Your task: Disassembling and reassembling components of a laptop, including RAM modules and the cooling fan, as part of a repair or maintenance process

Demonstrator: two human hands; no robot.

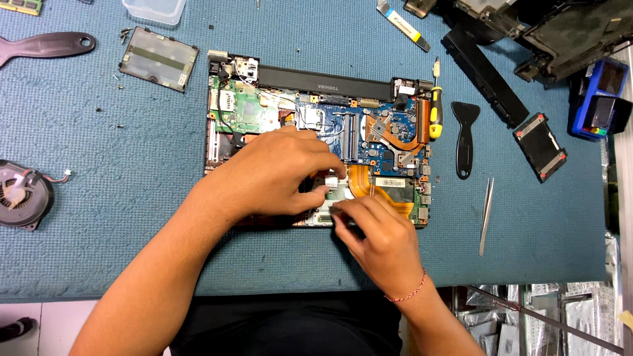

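Right hand (379, 237), left hand (283, 173): grip pinched on small parts of opened laptop (316, 125), circuit boards bare.

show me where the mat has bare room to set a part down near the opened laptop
Bare mat lies between the fan and the opened laptop, and right of the tweezers. The top right corner is crowded with black parts; both hands cover the laptop's front edge.

A single head-worn camera looks almost straight down from above the counter (99, 217), close over both hands (330, 198). The near counter edge runs along the bottom of the view, toward the wearer's body; the far side lies beyond the hands, at the top.
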